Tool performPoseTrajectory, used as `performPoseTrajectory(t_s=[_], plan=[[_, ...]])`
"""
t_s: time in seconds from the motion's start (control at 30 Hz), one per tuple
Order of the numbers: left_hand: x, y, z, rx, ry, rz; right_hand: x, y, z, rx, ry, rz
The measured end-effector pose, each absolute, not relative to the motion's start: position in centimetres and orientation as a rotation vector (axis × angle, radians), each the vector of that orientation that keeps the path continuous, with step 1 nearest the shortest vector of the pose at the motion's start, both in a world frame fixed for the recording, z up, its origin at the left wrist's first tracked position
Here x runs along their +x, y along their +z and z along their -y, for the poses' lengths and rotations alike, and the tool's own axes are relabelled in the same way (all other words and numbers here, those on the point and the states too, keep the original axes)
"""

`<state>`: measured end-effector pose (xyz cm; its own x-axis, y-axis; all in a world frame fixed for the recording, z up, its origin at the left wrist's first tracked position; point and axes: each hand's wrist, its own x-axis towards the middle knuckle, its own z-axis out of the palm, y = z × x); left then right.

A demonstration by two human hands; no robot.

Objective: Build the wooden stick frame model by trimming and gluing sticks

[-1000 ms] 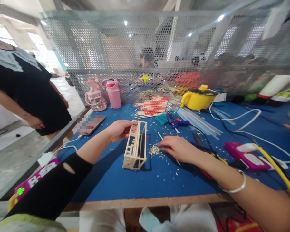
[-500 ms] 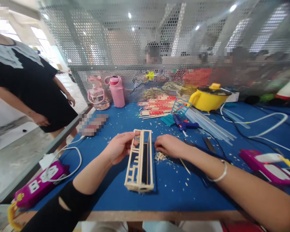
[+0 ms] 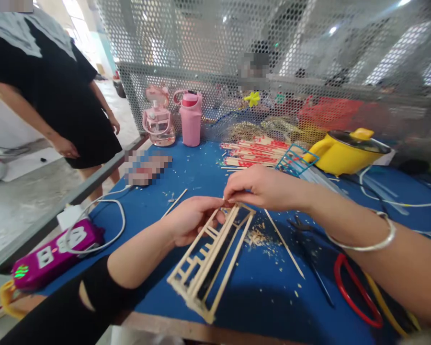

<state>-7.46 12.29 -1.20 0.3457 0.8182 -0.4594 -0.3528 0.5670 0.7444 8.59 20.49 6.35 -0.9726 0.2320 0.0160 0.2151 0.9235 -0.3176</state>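
Note:
A long, narrow frame of thin wooden sticks lies tilted in front of me, its near end toward the table edge. My left hand grips its far end from the left, thumb on top and fingers curled round the side. My right hand is at the same far end, fingers pinched together close to my left thumb. Whatever sits in that pinch is too small and hidden to make out. Below my right hand is a small heap of wood scraps. One loose stick rests beside it.
Pliers and a red-handled tool lie under my right forearm. Behind are bundled sticks, a blue lattice piece, a yellow pot and a pink bottle. A purple power strip is left; a person stands beyond.
My right hand has moved from beside the scraps up to the frame's far end. The frame has turned, its near end swinging left. The view has shifted to the right.

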Motion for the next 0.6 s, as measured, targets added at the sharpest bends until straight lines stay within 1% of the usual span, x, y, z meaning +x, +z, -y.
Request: performPoseTrajectory(t_s=[0.13, 0.23, 0.33, 0.43, 0.53, 0.6], plan=[[-7.6, -0.7, -13.0, 0.642, 0.67, -0.951, 9.4, 5.5, -20.7, -0.395, 0.51, 2.976], [-7.5, -0.6, -14.0, 0.768, 0.559, -0.889, 10.8, 4.7, -20.1, -0.484, 0.656, 2.872], [-7.4, -0.4, -15.3, 0.896, 0.478, -0.84, 12.2, 3.9, -19.0, -0.667, 0.769, 2.794], [-7.5, 0.3, -16.2, 0.994, 0.391, -0.817, 13.0, 3.4, -18.0, -0.796, 0.708, 2.684], [-7.6, 1.2, -16.2, 1.037, 0.329, -0.836, 13.2, 3.3, -17.0, -0.791, 0.639, 2.601], [-7.5, 1.5, -15.8, 1.026, 0.371, -0.853, 13.0, 3.4, -16.5, -0.761, 0.627, 2.569]])
